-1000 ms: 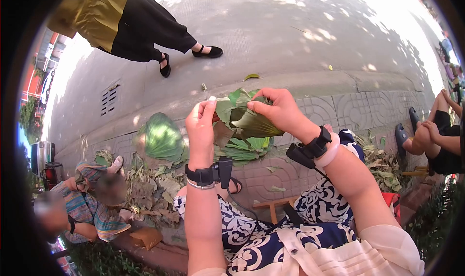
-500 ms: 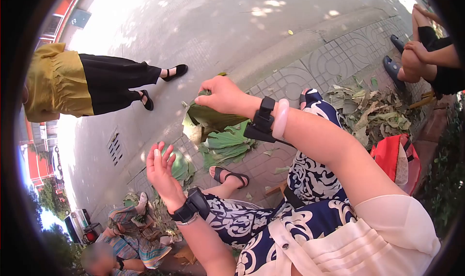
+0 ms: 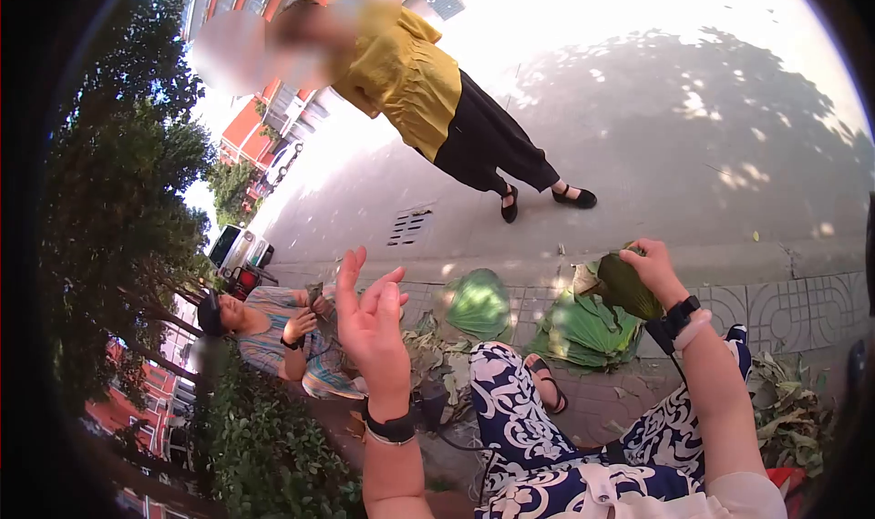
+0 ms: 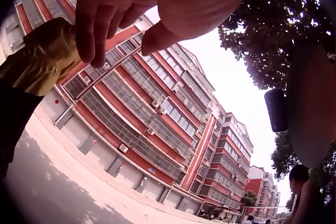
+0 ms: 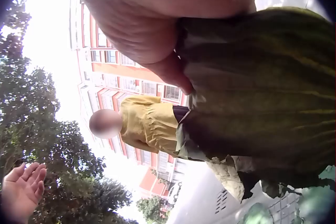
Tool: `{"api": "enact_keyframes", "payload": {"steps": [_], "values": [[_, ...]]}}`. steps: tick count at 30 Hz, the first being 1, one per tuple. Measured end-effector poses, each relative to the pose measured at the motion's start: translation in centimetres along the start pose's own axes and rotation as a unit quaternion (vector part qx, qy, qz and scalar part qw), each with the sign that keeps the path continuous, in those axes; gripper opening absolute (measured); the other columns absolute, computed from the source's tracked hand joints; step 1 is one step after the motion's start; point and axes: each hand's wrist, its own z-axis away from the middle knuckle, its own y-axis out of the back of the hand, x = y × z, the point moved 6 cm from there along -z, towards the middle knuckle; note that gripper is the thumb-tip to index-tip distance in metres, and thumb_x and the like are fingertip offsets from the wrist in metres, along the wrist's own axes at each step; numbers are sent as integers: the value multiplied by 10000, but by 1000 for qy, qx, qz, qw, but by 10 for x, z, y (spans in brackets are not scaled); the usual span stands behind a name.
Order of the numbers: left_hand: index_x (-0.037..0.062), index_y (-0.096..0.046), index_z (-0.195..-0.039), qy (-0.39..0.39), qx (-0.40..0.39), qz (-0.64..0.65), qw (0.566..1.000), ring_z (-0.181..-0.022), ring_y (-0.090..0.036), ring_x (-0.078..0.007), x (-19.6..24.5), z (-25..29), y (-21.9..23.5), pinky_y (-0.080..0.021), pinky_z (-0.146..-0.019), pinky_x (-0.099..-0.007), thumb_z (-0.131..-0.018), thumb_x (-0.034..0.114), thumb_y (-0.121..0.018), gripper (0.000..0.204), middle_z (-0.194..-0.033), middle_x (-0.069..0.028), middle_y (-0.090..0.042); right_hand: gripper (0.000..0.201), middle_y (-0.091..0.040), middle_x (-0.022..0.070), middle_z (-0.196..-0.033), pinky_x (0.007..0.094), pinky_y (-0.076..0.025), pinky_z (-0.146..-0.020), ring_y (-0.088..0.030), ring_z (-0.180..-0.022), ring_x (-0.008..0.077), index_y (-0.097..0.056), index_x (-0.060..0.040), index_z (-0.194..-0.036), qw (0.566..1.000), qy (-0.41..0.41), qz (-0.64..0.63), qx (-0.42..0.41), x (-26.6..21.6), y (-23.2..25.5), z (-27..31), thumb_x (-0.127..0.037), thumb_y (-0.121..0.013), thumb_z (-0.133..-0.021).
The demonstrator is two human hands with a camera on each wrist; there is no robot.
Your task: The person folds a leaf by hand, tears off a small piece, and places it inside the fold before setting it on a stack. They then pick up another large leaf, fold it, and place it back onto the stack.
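Observation:
My right hand (image 3: 653, 271) grips a large folded lotus leaf (image 3: 627, 289), dark green with a torn, paler edge. In the right wrist view the leaf (image 5: 262, 98) hangs from the thumb and fingers, its veins fanning outward. More green leaves (image 3: 592, 335) lie in a flat stack on the paving just below it. My left hand (image 3: 375, 329) is raised on the other side, palm up and fingers loosely bent, holding nothing. In the left wrist view the fingers of that hand (image 4: 173, 3) hang against the buildings behind.
Another round leaf (image 3: 479, 306) lies on the paving by a heap of withered leaves (image 3: 437, 359). More dry leaves (image 3: 788, 410) are piled at right. A person in a yellow top (image 3: 410, 82) stands on the road. Another person in a striped garment (image 3: 283, 332) sits at left near bushes (image 3: 273, 437).
My left hand has let go of the leaf and lifted away from it, turning palm up. The right hand still holds the leaf. The head view has swung toward the left.

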Motion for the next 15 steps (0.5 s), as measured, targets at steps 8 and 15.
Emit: {"api": "enact_keyframes", "payload": {"steps": [8, 15], "values": [[1, -362, -1477, -77, 81, -89, 990, -1076, -646, -206, 62, 3, 78, -524, -782, -286, -975, 116, -556, 551, -1453, -148, -463, 259, -622, 77, -626, 332, -452, -574, -549, -610, 125, -684, 36, -798, 1000, -3, 17, -6, 6, 18, 11, -215, -741, -768], [-13, -292, -1512, -80, -47, -8, 996, -1045, -669, -278, 115, 9, 66, -544, -799, -301, -994, 413, -516, 707, -1424, -212, -482, 261, -624, 69, -621, 322, -451, -568, -550, -594, 121, -691, 30, -805, 998, 3, 57, -4, -4, 31, 20, -224, -742, -768]]}}
